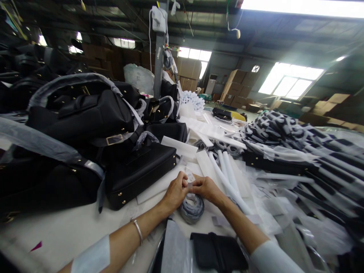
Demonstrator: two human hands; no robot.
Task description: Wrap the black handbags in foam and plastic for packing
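Observation:
My left hand (178,189) is closed in a pinch over the middle of the worktable. Facing it, my right hand (209,188) pinches from the other side. Between the fingertips is a small whitish piece (190,176), thin and label-like; its exact kind is too small to tell. Just beneath both hands lies a coiled strap wrapped in cloudy plastic (192,211). A black flat wallet-like pouch (217,252) is near the table's front edge, beside a grey-white sheet-covered item (174,248).
Black handbags (142,170) with plastic-wrapped handles crowd the left. White foam tubes (227,170) and foam sheets (182,148) lie beyond my hands. Wrapped straps (284,132) are heaped on the right. A metal post (158,64) rises behind the bags.

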